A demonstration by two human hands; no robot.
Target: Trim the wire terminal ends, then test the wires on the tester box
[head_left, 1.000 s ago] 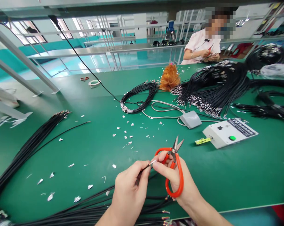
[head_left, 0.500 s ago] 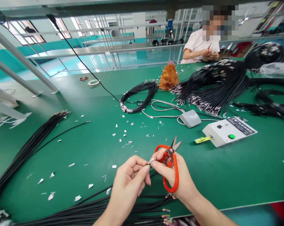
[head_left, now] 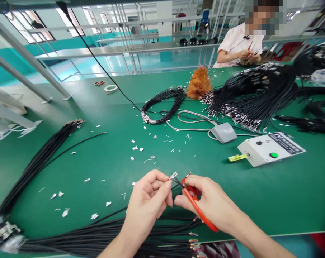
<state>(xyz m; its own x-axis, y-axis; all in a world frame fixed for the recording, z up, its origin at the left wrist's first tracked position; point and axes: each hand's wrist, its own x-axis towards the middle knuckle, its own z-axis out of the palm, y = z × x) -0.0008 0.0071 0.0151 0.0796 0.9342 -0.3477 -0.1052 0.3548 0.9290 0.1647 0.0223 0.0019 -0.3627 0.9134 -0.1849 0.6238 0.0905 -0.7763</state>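
My left hand [head_left: 147, 202] is closed in a pinch on the end of a black cable [head_left: 112, 215]. A bit of silver foil [head_left: 173, 175] sticks up at its fingertips. My right hand [head_left: 212, 199] grips red-handled scissors [head_left: 197, 208], with the blades pointing left and reaching the foil. The blades look nearly closed; whether they touch the foil I cannot tell. Under both hands runs a bundle of black cables [head_left: 98, 238], its stripped coloured ends near the table's front edge.
Foil scraps [head_left: 94, 216] litter the green table [head_left: 259, 197]. Another cable bundle [head_left: 41, 154] lies left, a coiled one [head_left: 162, 107] ahead. A white box with a green button [head_left: 272, 148] and a grey pedal [head_left: 224, 133] stand right. Across the table sits a person [head_left: 239, 44].
My right hand has turned the scissors from upright on the fingers to a working grip, blades now at the foil. The foil stands out more from the cable end. The view has shifted slightly.
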